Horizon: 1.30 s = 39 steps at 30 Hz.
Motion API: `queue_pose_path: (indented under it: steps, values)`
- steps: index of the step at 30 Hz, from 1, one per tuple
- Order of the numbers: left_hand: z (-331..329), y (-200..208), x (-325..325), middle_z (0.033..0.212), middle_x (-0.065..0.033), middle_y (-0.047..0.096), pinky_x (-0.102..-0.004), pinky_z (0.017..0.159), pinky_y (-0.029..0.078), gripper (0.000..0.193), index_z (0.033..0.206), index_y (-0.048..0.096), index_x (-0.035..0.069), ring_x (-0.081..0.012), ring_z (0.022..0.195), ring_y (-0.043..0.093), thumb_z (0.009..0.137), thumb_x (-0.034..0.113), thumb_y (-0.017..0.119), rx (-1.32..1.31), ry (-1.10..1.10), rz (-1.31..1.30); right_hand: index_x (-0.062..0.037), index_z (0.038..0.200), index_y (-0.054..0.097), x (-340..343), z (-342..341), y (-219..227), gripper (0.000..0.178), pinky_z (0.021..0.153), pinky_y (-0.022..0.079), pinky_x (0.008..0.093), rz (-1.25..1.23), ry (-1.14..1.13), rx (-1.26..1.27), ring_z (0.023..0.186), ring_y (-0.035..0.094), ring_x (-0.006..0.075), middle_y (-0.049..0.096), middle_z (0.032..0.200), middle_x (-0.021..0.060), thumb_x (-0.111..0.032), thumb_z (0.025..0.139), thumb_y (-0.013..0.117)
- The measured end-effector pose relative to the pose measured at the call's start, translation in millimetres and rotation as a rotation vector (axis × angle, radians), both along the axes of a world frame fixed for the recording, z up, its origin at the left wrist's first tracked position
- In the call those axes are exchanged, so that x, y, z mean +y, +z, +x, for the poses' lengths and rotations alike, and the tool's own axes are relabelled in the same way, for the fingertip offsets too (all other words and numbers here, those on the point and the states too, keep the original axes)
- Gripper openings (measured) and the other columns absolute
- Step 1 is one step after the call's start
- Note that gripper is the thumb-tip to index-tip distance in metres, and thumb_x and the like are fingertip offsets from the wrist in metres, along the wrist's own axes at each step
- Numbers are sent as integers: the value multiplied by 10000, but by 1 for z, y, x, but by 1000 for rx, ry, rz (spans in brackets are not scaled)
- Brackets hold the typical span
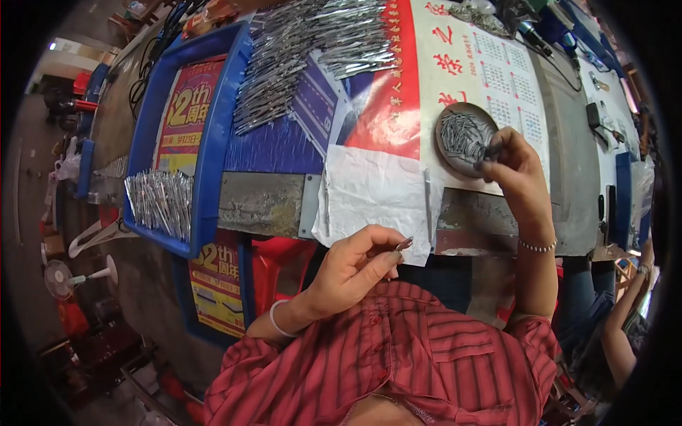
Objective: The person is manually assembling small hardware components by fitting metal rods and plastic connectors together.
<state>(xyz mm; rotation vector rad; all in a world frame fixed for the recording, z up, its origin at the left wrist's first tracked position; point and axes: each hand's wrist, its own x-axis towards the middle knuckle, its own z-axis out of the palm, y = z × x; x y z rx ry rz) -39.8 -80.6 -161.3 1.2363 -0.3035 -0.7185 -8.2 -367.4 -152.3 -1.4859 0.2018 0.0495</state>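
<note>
Pinching a small, shiny metal piece (pixel 405 244) between thumb and index finger, the left hand (pixel 361 268) hung at the near edge of the white paper (pixel 373 186), whose crumpled surface I could make out well on my feed. Only a glinting end of the piece showed; its long axis seemed to slant toward the far right, though the fingers hid the rest from me. To the right, the right hand (pixel 513 157) hung over the near right rim of a round, shallow dish (pixel 487 122), thumb and fingers bent together, fingertips dark and smeared by blur. I could not tell whether they gripped anything. Thin grey metal pins (pixel 462 136) lay heaped in the dish, pointing many ways. A slim grey rod (pixel 428 199) lay along the paper's right side, running near to far. On the left, I had a smooth blue plastic tray (pixel 211 153) with slender silvery strips (pixel 162 207) bunched at its near end, lying roughly near to far. Farther off, a glossy strip pile (pixel 280 67) ran out of view.
</note>
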Motion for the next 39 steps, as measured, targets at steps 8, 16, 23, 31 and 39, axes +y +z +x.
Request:
queue_pose_path:
  steps: [8, 16, 23, 31, 39]
  values:
    - [5, -3, -6, 874, -86, 590, -250, 663, 467, 160, 1033, 590, -16, -154, 738, 589, 876, -22, 564, -370, 2, 193, 34, 962, 656, 47, -50, 25, 152, 702, 458, 222, 152, 357, 106, 799, 577, 87, 618, 869, 32, 62, 827, 591]
    - [7, -1, -2, 851, -106, 592, -280, 664, 468, 170, 1008, 604, -7, -211, 737, 591, 842, -43, 585, -557, 2, 241, 29, 966, 595, 61, -56, 22, 149, 692, 421, 209, 265, 362, 66, 786, 528, 72, 577, 878, 31, 67, 830, 545]
    - [8, 0, 0, 854, -112, 590, -287, 652, 471, 179, 1012, 606, -3, -223, 736, 597, 838, -45, 593, -600, 3, 240, 4, 964, 524, 66, -54, 25, 175, 706, 414, 199, 262, 370, 95, 803, 508, 60, 536, 882, 18, 78, 806, 536]
    - [10, -1, 4, 837, -116, 580, -312, 631, 480, 211, 1012, 608, 0, -245, 719, 601, 808, -49, 628, -673, 16, 227, -6, 940, 507, 69, -51, 23, 162, 683, 401, 202, 288, 399, 122, 778, 486, 57, 519, 872, 11, 77, 805, 537]
    - [3, -7, 8, 801, -100, 552, -331, 581, 485, 260, 987, 615, 8, -241, 673, 586, 728, -3, 616, -1080, 49, 426, 3, 948, 505, 77, -57, 23, 153, 604, 413, 226, -162, 476, 73, 692, 483, 56, 533, 766, 14, 28, 809, 564]
